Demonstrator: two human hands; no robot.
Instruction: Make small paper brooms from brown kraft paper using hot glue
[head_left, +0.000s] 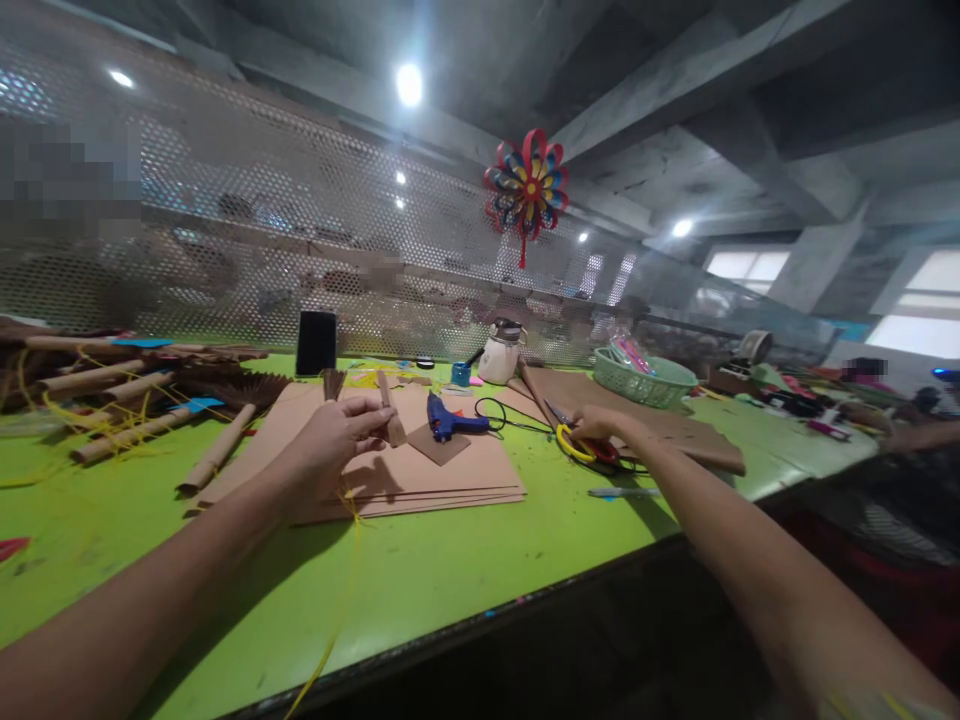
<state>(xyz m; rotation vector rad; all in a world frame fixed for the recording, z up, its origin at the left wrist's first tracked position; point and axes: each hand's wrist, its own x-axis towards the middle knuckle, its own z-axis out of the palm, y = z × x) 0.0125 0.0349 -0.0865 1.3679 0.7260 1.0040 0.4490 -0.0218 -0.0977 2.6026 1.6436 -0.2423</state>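
Note:
My left hand (346, 432) is pinched around a narrow folded piece of brown paper (393, 428), held above a stack of brown paper sheets (450, 485). Yellow string (354, 510) trails below that hand onto the table. My right hand (598, 424) is closed on scissors (572, 446) with yellow handles, whose blades point away to the left; the fingers partly hide the grip. Between the hands, a blue hot glue gun (454, 424) rests on a small brown paper square (435, 447) on top of the stack.
Rolled brown paper pieces (124, 415) with yellow string pile up at left. A black box-shaped object (316, 343), a white jug (500, 358) and a green basket (646, 380) stand behind. A pen (622, 492) lies near the front edge. A perforated metal panel (300, 230) rises behind the table.

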